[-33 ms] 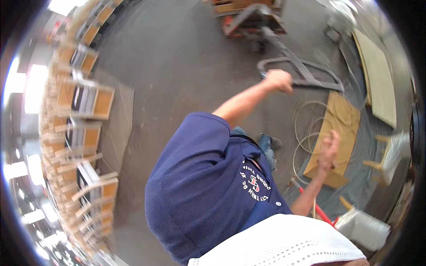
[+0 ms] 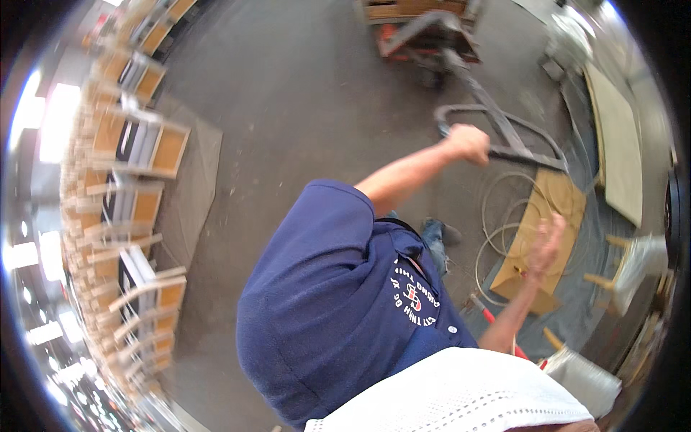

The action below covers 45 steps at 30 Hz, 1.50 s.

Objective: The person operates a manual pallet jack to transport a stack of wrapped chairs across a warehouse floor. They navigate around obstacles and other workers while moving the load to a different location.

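Observation:
My left hand (image 2: 468,144) is stretched out and closed around the grey loop handle (image 2: 504,147) of a pallet jack (image 2: 425,36), whose orange body stands further off on the concrete floor. My right hand (image 2: 547,241) is blurred, fingers spread, and holds nothing. It hangs over a flat brown cardboard sheet (image 2: 554,198) and coils of pale hose (image 2: 497,237) on the floor. My blue shirt and white cap fill the lower middle of the view. One shoe (image 2: 450,234) shows below the left arm.
Stacks of wooden-framed chairs (image 2: 137,180) line the left side. A pale board (image 2: 619,158) lies at the far right on a grey mat. Wooden chair legs wrapped in plastic (image 2: 633,266) and a wrapped bundle (image 2: 583,374) sit at the lower right, beside a red-handled tool (image 2: 497,320).

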{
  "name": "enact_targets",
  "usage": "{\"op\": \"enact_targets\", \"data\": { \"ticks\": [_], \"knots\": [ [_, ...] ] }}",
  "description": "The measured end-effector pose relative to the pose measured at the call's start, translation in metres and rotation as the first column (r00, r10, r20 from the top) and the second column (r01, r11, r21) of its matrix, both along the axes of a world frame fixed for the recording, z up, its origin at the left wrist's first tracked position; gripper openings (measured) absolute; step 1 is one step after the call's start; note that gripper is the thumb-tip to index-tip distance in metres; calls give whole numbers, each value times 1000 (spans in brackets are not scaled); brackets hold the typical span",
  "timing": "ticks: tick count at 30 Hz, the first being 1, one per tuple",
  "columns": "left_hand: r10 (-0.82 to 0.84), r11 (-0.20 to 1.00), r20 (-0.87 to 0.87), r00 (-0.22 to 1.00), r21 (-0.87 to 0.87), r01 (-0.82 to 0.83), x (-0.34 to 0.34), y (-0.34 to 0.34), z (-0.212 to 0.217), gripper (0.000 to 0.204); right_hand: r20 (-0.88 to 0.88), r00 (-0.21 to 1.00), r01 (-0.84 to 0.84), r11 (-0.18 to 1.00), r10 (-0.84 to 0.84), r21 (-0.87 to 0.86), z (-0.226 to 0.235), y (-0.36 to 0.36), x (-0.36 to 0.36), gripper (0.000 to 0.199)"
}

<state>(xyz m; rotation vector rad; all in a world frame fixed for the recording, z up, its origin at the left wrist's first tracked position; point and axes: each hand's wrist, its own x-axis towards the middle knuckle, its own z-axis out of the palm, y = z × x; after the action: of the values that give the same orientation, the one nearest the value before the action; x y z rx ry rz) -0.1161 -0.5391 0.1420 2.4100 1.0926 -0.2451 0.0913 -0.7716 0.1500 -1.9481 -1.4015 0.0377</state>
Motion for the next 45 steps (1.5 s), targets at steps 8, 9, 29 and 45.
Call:
{"op": "enact_targets", "data": {
  "ticks": [8,9,29,45],
  "knots": [
    [-271,956,264,926,-37,290,-273,-38,-5,24,247,946,109,512,210,-852,-11,78,-152,62],
    [-322,937,288,902,-40,348,-317,-33,-2,23,164,963,63,416,212,-907,-8,73,-190,72],
    [710,691,681,179,-625,-364,-1231,375,43,26,-865,-85,-421,805,-494,-418,151,386,-1146,50],
    [944,261,121,307,-844,-468,-1629,863,-102,22,-842,-524,-424,896,-127,128,183,792,-1504,60]
  ]
}}
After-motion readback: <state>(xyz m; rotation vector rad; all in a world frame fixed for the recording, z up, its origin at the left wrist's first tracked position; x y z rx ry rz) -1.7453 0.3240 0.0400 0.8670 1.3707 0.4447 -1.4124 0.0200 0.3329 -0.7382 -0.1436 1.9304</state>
